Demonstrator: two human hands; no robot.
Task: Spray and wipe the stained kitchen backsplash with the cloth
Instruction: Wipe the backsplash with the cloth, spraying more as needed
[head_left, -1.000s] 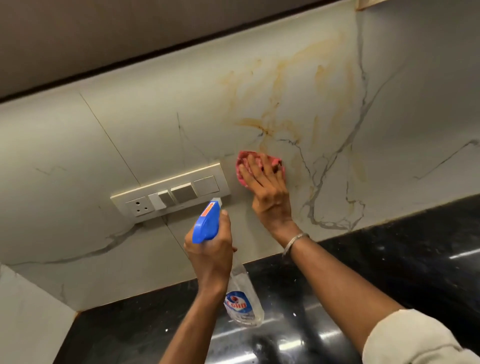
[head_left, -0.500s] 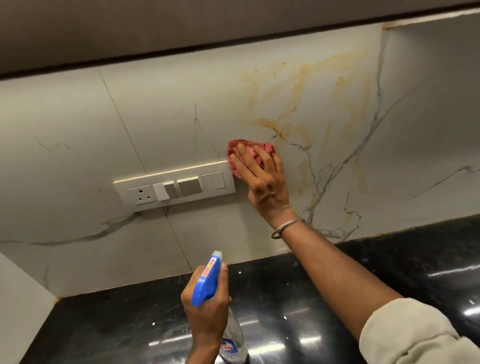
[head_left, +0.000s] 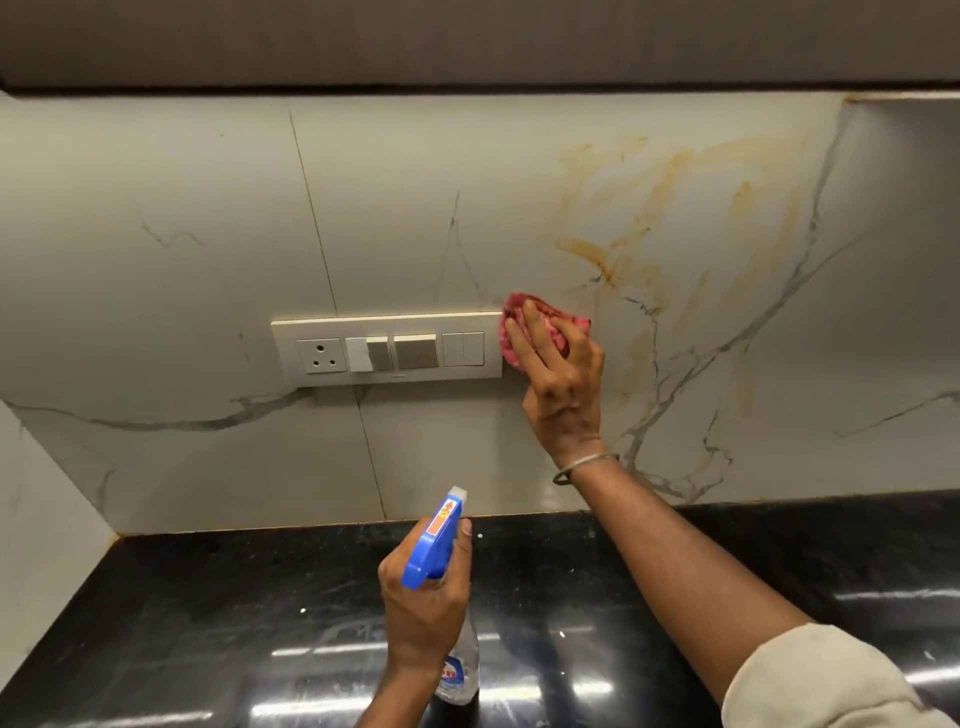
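Observation:
The white marble-look backsplash (head_left: 415, 218) carries orange-brown stains (head_left: 649, 234) across its upper right. My right hand (head_left: 561, 384) presses a crumpled pink cloth (head_left: 545, 325) flat against the wall, just right of the switch plate and below the left end of the stains. My left hand (head_left: 426, 603) grips a clear spray bottle (head_left: 457, 670) with a blue trigger head (head_left: 434, 540), held low over the counter, nozzle pointing up toward the wall.
A cream switch plate (head_left: 387, 349) with a socket and several switches sits on the wall, its right edge touching the cloth. A glossy black counter (head_left: 208, 623) runs below. A dark cabinet underside (head_left: 467, 41) hangs above. A side wall (head_left: 41, 519) closes the left.
My right hand and cloth have stayed by the switch plate's right end, shifting slightly down. My left hand has lowered the spray bottle away from the wall toward the counter.

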